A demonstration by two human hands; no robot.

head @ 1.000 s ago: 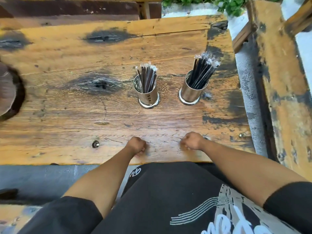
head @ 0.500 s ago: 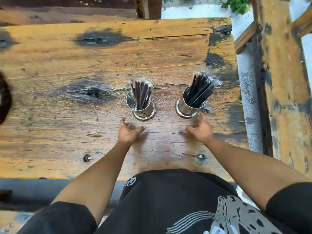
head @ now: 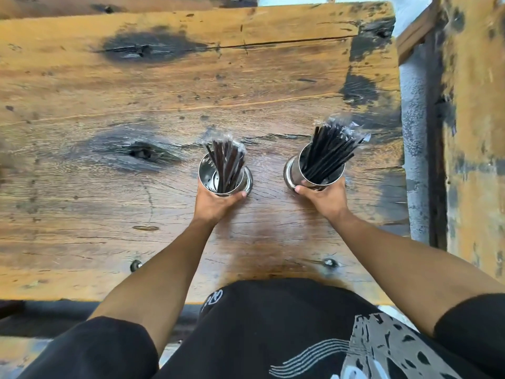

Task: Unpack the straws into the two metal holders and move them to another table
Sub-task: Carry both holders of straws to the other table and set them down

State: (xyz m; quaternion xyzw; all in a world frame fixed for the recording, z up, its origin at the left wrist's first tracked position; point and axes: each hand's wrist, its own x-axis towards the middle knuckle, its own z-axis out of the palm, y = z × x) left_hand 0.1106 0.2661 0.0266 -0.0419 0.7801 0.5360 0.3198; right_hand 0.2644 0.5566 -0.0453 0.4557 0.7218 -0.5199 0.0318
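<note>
Straws (head: 326,154), 2 metal holders (head: 218,179), no legible writing

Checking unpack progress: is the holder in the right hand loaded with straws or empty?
Loaded. Black wrapped straws fan out of the right metal holder, which the right hand grips.

We have two metal holders standing on the wooden table (head: 164,86), side by side and apart, toward its right half. The left holder (head: 210,179) has a bundle of wrapped straws (head: 225,160) standing in it; the right holder (head: 296,172) has its own bundle of straws (head: 328,151) leaning to the right. Our left hand (head: 216,203) wraps the near side of the left holder, our right hand (head: 325,198) the near side of the right one. Two bolt heads sit near the table's front edge, one (head: 135,265) left of our left forearm, the other (head: 329,262) between our forearms. A wooden bench (head: 475,132) runs along the table's right side, across a gap
</note>
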